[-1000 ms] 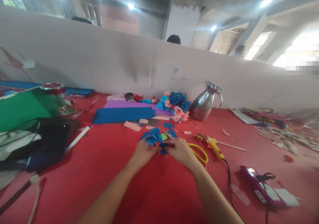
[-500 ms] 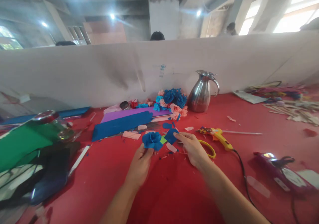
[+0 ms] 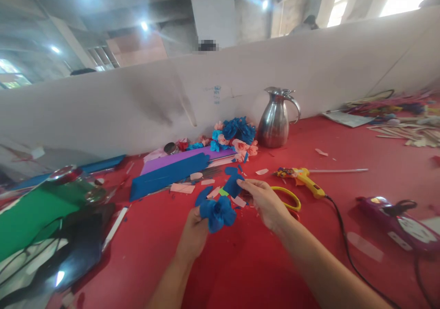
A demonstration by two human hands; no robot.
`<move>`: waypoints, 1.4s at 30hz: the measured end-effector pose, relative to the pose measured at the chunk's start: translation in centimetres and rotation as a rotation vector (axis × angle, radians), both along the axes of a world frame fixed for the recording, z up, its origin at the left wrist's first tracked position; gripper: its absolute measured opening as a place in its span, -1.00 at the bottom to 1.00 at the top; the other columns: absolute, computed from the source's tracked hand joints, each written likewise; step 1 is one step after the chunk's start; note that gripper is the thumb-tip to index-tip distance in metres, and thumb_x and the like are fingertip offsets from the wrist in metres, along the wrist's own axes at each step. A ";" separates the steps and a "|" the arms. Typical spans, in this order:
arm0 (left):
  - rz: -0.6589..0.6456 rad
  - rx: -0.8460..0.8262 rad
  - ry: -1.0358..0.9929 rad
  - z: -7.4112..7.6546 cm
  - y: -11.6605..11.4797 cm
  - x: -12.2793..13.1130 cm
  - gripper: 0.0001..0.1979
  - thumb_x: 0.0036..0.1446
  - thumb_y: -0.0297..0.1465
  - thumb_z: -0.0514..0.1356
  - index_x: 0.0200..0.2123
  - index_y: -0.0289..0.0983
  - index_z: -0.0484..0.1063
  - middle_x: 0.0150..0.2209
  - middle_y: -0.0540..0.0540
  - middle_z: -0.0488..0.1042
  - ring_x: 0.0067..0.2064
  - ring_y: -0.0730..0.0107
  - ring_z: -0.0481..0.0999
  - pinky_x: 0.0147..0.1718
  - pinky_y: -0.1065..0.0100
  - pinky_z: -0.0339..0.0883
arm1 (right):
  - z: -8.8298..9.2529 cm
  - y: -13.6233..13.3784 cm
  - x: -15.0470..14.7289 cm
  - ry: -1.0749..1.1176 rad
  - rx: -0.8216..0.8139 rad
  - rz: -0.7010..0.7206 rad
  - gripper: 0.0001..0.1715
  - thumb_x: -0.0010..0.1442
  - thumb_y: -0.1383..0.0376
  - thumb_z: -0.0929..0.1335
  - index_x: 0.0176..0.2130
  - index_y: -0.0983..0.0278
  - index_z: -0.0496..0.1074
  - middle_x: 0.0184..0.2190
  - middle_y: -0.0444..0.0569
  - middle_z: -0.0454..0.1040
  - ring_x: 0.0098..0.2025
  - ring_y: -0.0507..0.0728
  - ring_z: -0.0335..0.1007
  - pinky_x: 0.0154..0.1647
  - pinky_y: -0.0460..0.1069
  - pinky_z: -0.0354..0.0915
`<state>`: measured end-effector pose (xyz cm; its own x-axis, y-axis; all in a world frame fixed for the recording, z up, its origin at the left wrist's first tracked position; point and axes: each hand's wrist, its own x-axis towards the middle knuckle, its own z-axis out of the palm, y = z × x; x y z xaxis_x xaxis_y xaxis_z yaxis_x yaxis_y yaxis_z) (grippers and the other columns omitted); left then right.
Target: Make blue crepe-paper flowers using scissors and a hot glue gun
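Observation:
My left hand (image 3: pixel 193 233) is closed on a blue paper flower (image 3: pixel 220 213), its petals turned to the right. In the fingertips of my right hand (image 3: pixel 266 200) is a blue paper petal (image 3: pixel 233 186), pinched at its right edge. The flower and the petal are close to each other but apart. Beneath them lie a light green paper scrap (image 3: pixel 223 192), pink paper pieces (image 3: pixel 239 201) and another blue petal (image 3: pixel 203 195). Yellow-handled scissors (image 3: pixel 287 196) rest beside my right hand, their blades mostly hidden.
Behind the scraps are blue paper sheets (image 3: pixel 168 176) and a heap of paper flowers (image 3: pixel 237 137). A steel jug (image 3: pixel 275 123) stands near the white partition (image 3: pixel 137 112). On the right lie a yellow glue gun (image 3: pixel 307 183) with its cord and a purple power strip (image 3: pixel 398 224).
My left hand has tilted the flower to the right and a little lower. The right hand still pinches its petal, nearly in place. The whole view has tilted slightly.

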<state>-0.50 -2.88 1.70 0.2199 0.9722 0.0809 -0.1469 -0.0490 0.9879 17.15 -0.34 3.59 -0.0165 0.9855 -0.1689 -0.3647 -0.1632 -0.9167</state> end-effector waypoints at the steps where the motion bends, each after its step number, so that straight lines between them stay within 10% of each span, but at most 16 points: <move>1: -0.031 0.026 0.030 0.2 -0.1 0.0 -0.62 0.04 -0.23 0.25 -0.71 -0.27 0.28 -0.54 -0.02 0.28 -0.46 0.43 0.24 -0.39 0.34 0.21 | 0.1 -0.1 0.0 -0.013 -0.002 0.008 -0.61 -0.12 0.02 0.44 -0.64 0.26 0.38 -0.65 -0.15 0.33 -0.56 0.00 0.16 -0.49 -0.07 0.08; 13: 0.171 -0.215 -0.233 -0.2 0.4 0.7 -0.70 -0.14 -0.22 0.40 -0.59 -0.26 0.38 -0.57 0.05 0.31 -0.47 0.48 0.25 -0.37 0.38 0.30 | 0.8 -0.8 -0.4 -0.044 0.045 0.021 -0.53 -0.12 -0.03 0.44 -0.67 0.29 0.36 -0.69 -0.18 0.30 -0.57 -0.03 0.12 -0.47 -0.07 0.03; 18: 0.019 -0.345 -0.401 0.0 0.1 1.3 -0.72 -0.04 -0.28 0.36 -0.54 -0.27 0.33 -0.62 0.12 0.17 -0.57 0.59 0.11 -0.52 0.50 0.19 | 0.1 -0.6 -1.0 -0.037 0.029 -0.039 -0.55 -0.13 -0.01 0.44 -0.68 0.28 0.35 -0.70 -0.17 0.28 -0.56 -0.01 0.11 -0.46 -0.06 0.04; 42: 0.212 -0.415 -0.333 -0.5 0.3 1.9 -0.76 -0.30 -0.41 0.48 -0.50 -0.25 0.52 -0.44 0.04 0.48 -0.35 0.47 0.44 -0.27 0.40 0.37 | 0.5 -1.3 -2.7 0.237 -0.013 0.049 -0.58 -0.17 0.02 0.46 -0.65 0.32 0.41 -0.70 -0.13 0.39 -0.61 -0.02 0.25 -0.49 -0.08 0.16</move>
